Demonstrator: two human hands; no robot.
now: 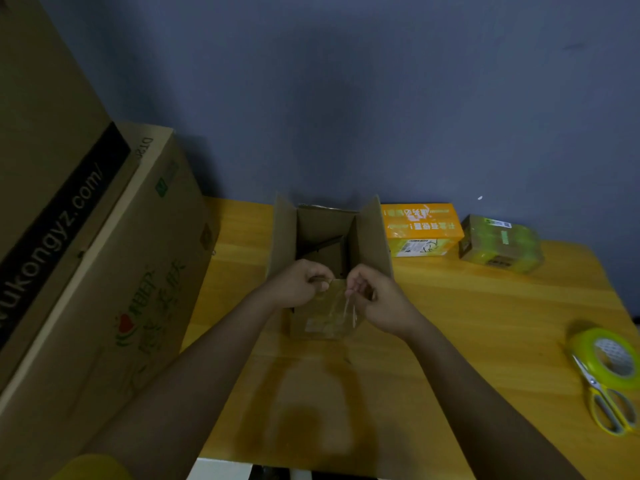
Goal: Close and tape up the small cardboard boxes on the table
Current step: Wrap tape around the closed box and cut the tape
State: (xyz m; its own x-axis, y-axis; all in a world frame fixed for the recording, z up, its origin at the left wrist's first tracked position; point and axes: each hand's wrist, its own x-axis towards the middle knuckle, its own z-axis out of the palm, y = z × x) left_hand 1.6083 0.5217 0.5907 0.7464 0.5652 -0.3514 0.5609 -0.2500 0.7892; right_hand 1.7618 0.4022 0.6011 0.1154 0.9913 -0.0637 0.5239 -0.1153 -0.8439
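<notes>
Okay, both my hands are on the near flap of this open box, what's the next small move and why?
Probably fold the near flap down into the open box: both side flaps stand upright, and your left hand and right hand pinch its edge.

Brown cardboard box stands open mid-table, side flaps upright.

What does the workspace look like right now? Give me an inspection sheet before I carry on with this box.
Surface: wooden table, yellowish, shadowed near the front edge.
Job's things: open cardboard box, side flaps upright, near flap held; orange box and taped box closed at the back right; tape roll with scissors leaning on it, right edge.
Clutter: two large cartons stacked on the left.
Grippers: left hand and right hand both grip the near flap's edge.
Cables: nothing seen.
Surroundings: blue-grey wall behind.
</notes>
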